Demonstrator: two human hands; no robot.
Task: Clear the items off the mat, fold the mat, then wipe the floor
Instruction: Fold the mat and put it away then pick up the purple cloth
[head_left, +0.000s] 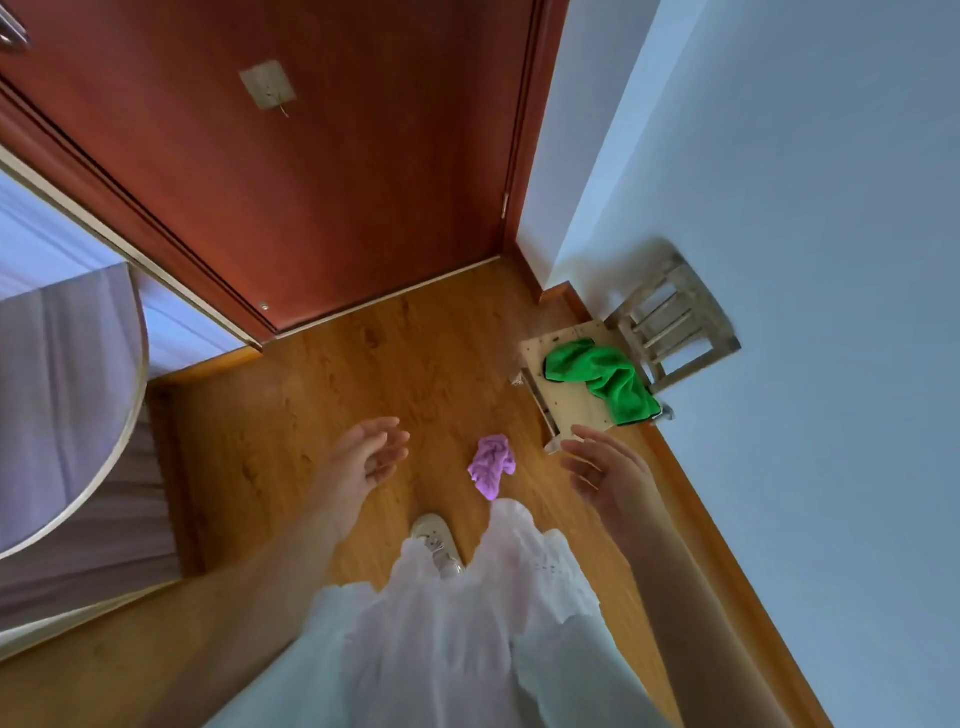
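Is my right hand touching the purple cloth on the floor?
Apart. The head view shows bare wood floor between the open right hand and the crumpled purple cloth, which lies between both hands.

A single head-worn wide-angle camera is looking steeply down from standing height at the wooden floor (395, 364), facing a red door (332, 171), with a wall (779, 208) running along its right
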